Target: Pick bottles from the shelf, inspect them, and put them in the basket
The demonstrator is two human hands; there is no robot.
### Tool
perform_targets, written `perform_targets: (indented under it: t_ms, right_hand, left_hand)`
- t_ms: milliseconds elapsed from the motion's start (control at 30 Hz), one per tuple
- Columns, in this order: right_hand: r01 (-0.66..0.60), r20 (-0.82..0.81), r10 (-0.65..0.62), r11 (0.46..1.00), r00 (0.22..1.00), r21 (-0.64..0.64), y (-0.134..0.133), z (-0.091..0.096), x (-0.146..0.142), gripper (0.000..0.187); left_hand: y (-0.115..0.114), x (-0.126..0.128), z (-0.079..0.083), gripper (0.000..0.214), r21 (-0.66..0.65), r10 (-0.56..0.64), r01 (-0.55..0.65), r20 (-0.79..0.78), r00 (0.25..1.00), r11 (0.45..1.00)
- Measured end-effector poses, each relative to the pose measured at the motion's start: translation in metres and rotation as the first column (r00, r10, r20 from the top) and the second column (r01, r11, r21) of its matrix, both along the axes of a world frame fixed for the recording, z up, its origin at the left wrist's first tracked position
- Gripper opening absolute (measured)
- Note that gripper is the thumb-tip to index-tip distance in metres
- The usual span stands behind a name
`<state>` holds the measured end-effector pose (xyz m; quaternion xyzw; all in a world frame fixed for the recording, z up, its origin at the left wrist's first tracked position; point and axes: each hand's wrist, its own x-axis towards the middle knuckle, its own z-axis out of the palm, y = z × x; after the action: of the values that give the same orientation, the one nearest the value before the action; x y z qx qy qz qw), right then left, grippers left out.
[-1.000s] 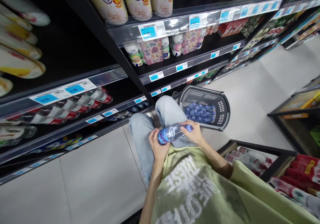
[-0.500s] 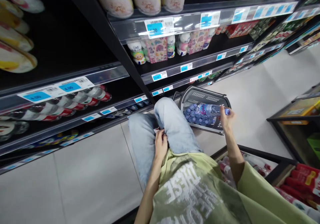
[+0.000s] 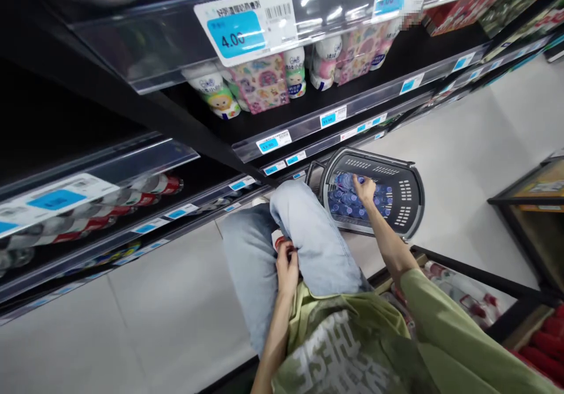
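My right hand (image 3: 365, 190) reaches down into the dark plastic basket (image 3: 408, 197) on the floor. Its fingers are curled on the neck end of a clear water bottle (image 3: 346, 181), which lies on top of several blue-capped bottles (image 3: 348, 206) in the basket. My left hand (image 3: 286, 266) rests between my knees, fingers closed on a small red-and-white thing (image 3: 279, 241) that is mostly hidden by my leg. I am squatting in light blue jeans (image 3: 308, 235).
Black store shelves (image 3: 282, 132) with blue price tags run along the left, holding red-labelled bottles (image 3: 110, 209) and small cartoon-printed bottles (image 3: 259, 86). A low black rack (image 3: 480, 276) with more bottles stands at my right. Pale floor tiles (image 3: 462, 147) stretch ahead.
My right hand carried the water bottle from my lap out over the basket and down into it. My left hand let go of it and dropped between my knees. The view moved nearer the shelves.
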<state>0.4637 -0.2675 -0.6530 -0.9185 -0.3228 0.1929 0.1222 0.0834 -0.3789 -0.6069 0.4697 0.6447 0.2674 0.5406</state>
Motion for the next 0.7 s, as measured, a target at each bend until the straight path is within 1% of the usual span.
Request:
perform_targets:
  t_ms: [133,267,400,567,700]
  right_hand:
    - [-0.034,-0.061,0.030,0.997,0.998,-0.069,0.022,-0.040,-0.005,0.050]
    - [-0.072,-0.125,0.056,0.990,0.991,-0.122,0.028,-0.075,-0.011,0.042]
    - [-0.044,-0.179,0.008,0.979,0.984,-0.198,0.032,-0.106,-0.020,0.041]
    - [0.018,-0.212,-0.069,0.972,0.975,-0.234,0.042,-0.134,-0.036,0.043]
    - [0.038,-0.251,-0.097,0.973,0.963,-0.229,0.047,-0.146,-0.042,0.040]
  left_hand:
    - [0.005,0.000,0.004,0.014,-0.071,-0.012,0.010,-0.021,1.000,0.997]
    - [0.010,-0.003,0.006,0.012,-0.117,-0.035,0.032,-0.023,0.999,0.993]
    - [0.015,-0.004,0.003,0.010,-0.126,-0.040,0.038,-0.015,0.999,0.991]
    - [0.022,-0.003,-0.003,0.011,-0.191,-0.046,0.048,0.014,0.999,0.980]
    - [0.024,0.001,-0.008,0.016,-0.214,-0.037,0.036,-0.002,0.999,0.976]
